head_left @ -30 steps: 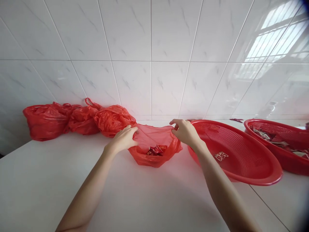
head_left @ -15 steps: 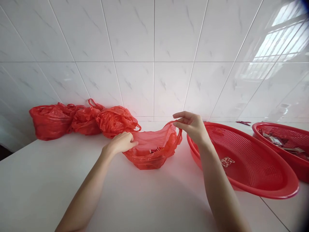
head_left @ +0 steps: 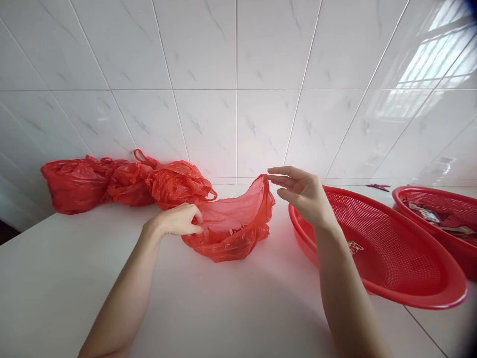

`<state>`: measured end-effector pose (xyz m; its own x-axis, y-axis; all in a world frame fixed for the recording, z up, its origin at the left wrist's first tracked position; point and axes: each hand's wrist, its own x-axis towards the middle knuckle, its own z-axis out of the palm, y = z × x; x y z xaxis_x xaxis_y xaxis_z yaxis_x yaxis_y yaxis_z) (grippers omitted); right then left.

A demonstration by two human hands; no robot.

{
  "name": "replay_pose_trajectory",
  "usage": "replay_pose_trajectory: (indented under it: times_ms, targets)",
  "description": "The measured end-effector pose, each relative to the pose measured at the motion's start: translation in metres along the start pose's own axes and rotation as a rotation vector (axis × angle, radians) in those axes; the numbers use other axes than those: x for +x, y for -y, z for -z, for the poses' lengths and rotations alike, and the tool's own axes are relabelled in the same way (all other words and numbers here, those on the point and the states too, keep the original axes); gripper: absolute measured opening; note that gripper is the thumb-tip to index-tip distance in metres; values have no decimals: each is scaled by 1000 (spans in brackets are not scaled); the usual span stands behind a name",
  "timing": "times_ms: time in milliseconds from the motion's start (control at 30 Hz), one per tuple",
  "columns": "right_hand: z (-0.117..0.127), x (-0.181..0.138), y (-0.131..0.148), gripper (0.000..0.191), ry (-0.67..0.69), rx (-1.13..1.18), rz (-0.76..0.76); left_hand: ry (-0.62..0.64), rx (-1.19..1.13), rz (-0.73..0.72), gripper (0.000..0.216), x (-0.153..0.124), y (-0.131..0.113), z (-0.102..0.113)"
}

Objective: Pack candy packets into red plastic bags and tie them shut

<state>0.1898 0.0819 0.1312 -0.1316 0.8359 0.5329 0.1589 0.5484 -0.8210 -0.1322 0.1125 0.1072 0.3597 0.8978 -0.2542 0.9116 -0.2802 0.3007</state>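
A thin red plastic bag (head_left: 227,246) sits on the white tabletop with its mouth spread toward me. Small packets (head_left: 237,230) show faintly inside it. At the bag's left edge, my left hand (head_left: 177,220) is closed, fingers curled and pinching the plastic. My right hand (head_left: 301,191) is beside the bag's raised right corner, fingers stretched out and thumb apart. Its fingertips are at or just touching that corner, with nothing gripped.
Several filled red bags (head_left: 76,186) stand along the wall at the left. On the right, a tilted red plastic basket (head_left: 421,293) lies near my forearm. Behind it is another red basket (head_left: 406,196) holding packets. Scissors (head_left: 378,188) lie by the tiled wall.
My right hand has let go of the bag's right handle and opened, moving slightly right and up. My left hand has drawn the left edge a little leftward.
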Motion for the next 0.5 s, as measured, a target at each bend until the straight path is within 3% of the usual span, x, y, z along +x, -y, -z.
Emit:
replay_pose_trajectory:
  times_ms: [200, 367, 500]
  targets:
    - [-7, 1, -10, 57, 59, -131, 0, -46, -10, -17, 33, -1, 9, 3]
    - [-6, 2, -13, 56, 71, -326, 27, -94, -21, -105, 12, 0, 0, 4]
    - [-2, 1, -17, 61, 75, -462, -12, -222, -51, -143, 19, 0, -2, 4]
